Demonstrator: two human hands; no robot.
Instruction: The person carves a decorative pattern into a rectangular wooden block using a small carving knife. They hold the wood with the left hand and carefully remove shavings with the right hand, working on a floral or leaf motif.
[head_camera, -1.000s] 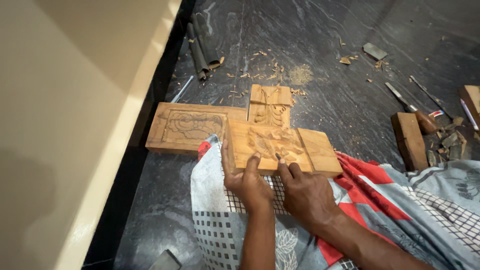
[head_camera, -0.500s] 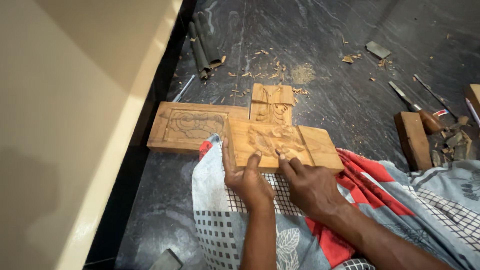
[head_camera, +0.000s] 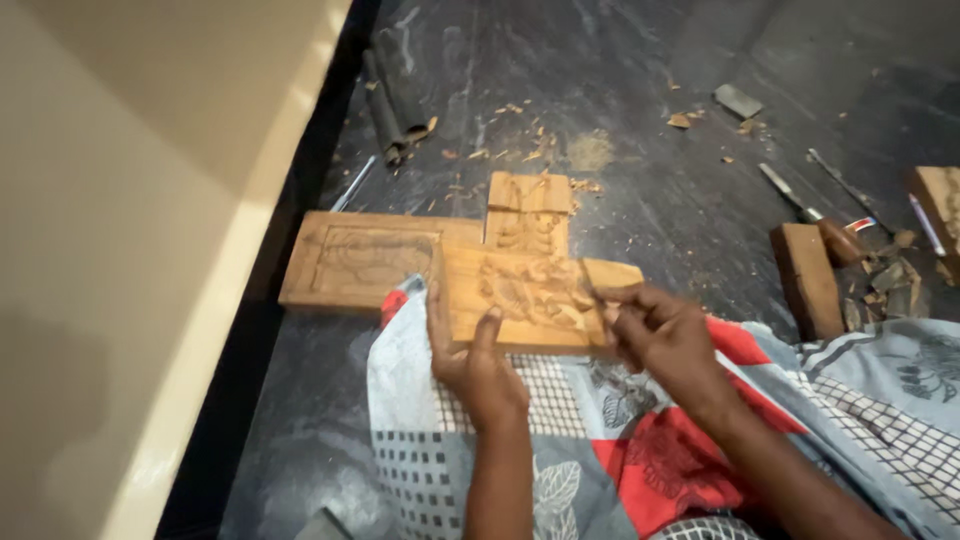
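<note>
Right hand (head_camera: 665, 335) shifted right, left hand (head_camera: 480, 365) gripping (carved) panel (head_camera: 520, 300)

Your carved panel (head_camera: 525, 300) is honey-brown wood with a raised leafy relief. The two panels beyond it, the rectangular one (head_camera: 365, 262) and the small square one (head_camera: 528, 210), share that tan. Your lap cloth (head_camera: 600, 440) mixes pale grey, red, black checks and leaf prints. The floor (head_camera: 620, 100) is dark streaked stone; the wall (head_camera: 130, 200) is cream.

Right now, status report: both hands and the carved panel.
Left hand grips carved wooden panel at its near edge. Right hand works on panel's right end. Two more carved panels lie touching behind it.
</note>
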